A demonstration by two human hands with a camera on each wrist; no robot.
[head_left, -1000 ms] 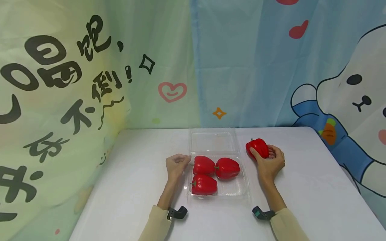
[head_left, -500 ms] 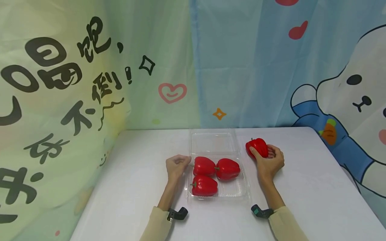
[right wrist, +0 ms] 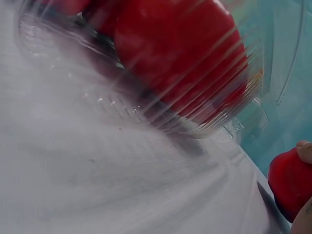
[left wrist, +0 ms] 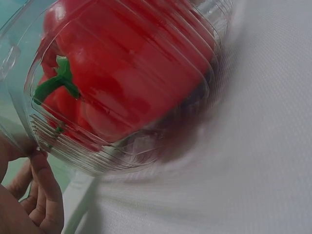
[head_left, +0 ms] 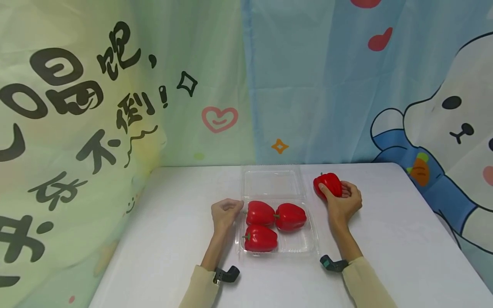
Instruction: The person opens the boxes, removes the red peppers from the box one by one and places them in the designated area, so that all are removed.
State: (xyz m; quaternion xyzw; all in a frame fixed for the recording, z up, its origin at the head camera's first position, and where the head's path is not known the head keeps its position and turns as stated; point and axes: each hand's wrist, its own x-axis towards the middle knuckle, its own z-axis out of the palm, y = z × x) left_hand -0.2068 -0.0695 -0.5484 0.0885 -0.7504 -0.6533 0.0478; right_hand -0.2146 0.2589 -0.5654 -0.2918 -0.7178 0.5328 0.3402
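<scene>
A clear plastic clamshell box (head_left: 296, 246) lies with its lid (head_left: 273, 182) folded back, three red bell peppers in its base: one at the back left (head_left: 260, 213), one on the right (head_left: 290, 217), one at the front left (head_left: 260, 238). My left hand (head_left: 225, 215) pinches the box's left rim between thumb and finger, as the left wrist view shows. To the right of the box, my right hand (head_left: 344, 204) grips another red bell pepper (head_left: 330, 184), thumb on its near side; its far fingers are partly hidden.
Everything stands on a white table (head_left: 173, 239). Behind it hangs a printed curtain (head_left: 289, 85) that meets the table's back edge. A dark wrist camera (head_left: 227, 274) sits at the left cuff, and another wrist camera (head_left: 333, 263) at the right.
The pepper in my right hand has shifted slightly up, and that hand has drifted a touch to the left. My left hand stays at the box's rim.
</scene>
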